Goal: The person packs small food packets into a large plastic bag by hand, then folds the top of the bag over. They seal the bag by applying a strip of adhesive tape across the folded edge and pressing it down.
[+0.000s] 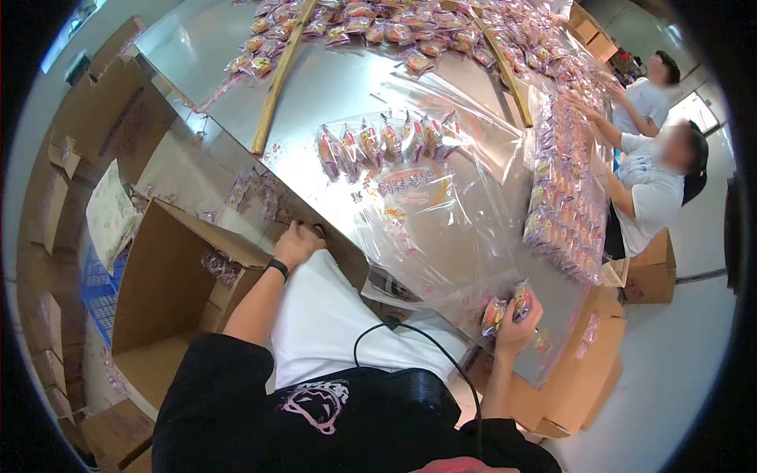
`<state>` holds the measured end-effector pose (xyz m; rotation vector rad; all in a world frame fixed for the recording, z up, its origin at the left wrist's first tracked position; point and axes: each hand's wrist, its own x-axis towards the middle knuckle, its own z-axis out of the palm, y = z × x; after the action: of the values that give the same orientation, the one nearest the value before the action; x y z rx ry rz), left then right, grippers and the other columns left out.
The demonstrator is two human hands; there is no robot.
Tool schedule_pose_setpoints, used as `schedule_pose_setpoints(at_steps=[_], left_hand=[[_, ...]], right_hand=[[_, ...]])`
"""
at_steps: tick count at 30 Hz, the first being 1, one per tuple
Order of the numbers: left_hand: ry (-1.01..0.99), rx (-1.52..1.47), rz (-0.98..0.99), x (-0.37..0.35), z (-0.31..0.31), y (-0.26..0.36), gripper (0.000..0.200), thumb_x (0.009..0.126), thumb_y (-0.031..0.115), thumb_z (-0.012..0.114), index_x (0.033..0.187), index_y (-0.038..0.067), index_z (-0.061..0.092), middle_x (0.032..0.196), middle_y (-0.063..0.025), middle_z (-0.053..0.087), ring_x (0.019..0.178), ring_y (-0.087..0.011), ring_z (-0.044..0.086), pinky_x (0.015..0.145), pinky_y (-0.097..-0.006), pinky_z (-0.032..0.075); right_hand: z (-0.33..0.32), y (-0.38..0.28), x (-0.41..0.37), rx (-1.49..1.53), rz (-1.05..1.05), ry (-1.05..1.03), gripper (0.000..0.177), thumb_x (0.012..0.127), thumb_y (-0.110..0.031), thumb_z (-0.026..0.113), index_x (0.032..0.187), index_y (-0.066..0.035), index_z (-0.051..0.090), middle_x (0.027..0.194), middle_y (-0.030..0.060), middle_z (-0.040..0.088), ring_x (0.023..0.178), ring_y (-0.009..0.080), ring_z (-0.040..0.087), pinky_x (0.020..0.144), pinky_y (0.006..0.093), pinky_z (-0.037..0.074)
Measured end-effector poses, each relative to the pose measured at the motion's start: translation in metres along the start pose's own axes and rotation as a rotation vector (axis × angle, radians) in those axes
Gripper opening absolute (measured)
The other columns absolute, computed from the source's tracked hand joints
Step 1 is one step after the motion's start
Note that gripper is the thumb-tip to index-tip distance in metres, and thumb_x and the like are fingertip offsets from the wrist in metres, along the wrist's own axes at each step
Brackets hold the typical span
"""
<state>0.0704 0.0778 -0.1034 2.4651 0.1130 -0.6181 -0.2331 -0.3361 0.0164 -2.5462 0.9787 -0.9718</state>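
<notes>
My right hand (516, 322) is closed around two small wrapped snack packets (494, 315) at the table's near edge. A large clear printed plastic bag (426, 236) lies flat on the metal table (315, 87), its near end by that hand. Inside its far end stands a row of several wrapped snack packets (390, 142). My left hand (298, 244) is low beside the table edge, near the cardboard box, its fingers curled by a small dark object; I cannot tell what they hold.
Wrapped packets (398, 31) are heaped at the far side between two wooden strips (282, 79). A filled bag of packets (560, 197) lies on the right, where two people (650, 173) work. An open cardboard box (162, 276) stands left, another box (583, 370) at lower right.
</notes>
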Motion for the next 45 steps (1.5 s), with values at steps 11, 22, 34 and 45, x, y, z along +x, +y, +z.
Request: schedule_pose_setpoints(at_steps=[11,22,34,45], left_hand=[[-0.502,0.007,0.409,0.081,0.028,-0.045,0.038,0.101,0.041,0.047,0.127,0.033,0.073,0.143,-0.0054,0.064,0.130,-0.0353,0.058,0.117,-0.0483,0.036],[0.162,0.276,0.031,-0.055,0.017,0.048,0.092,0.076,0.051,0.081,0.148,0.004,0.045,0.141,-0.0249,0.051,0.126,-0.0444,0.054,0.100,-0.0527,0.052],[0.129,0.269,-0.057,-0.014,-0.003,0.035,0.080,0.080,0.053,0.076,0.137,-0.001,0.058,0.135,-0.0233,0.057,0.124,-0.0450,0.055,0.102,-0.0500,0.051],[0.127,0.286,0.082,0.023,0.031,0.020,0.057,0.084,0.047,0.071,0.121,0.003,0.068,0.122,-0.0183,0.065,0.116,-0.0403,0.059,0.091,-0.0484,0.055]], right_hand=[[0.003,0.000,0.008,-0.155,0.004,-0.035,0.048,0.096,-0.034,0.070,0.133,-0.004,0.062,0.127,0.0158,0.065,0.117,0.0353,0.062,0.099,0.0460,0.046],[0.001,0.032,0.068,-0.129,0.265,-0.144,0.059,0.094,-0.039,0.070,0.142,-0.008,0.055,0.131,0.0120,0.061,0.120,0.0324,0.056,0.103,0.0478,0.041],[0.100,-0.131,0.239,0.247,-0.236,-0.131,0.080,0.088,-0.029,0.080,0.152,-0.001,0.041,0.158,0.0242,0.037,0.150,0.0369,0.032,0.123,0.0456,0.027],[0.305,-0.303,0.399,0.153,-0.602,-0.213,0.104,0.074,-0.063,0.083,0.153,-0.009,0.042,0.151,0.0301,0.039,0.139,0.0471,0.044,0.116,0.0539,0.038]])
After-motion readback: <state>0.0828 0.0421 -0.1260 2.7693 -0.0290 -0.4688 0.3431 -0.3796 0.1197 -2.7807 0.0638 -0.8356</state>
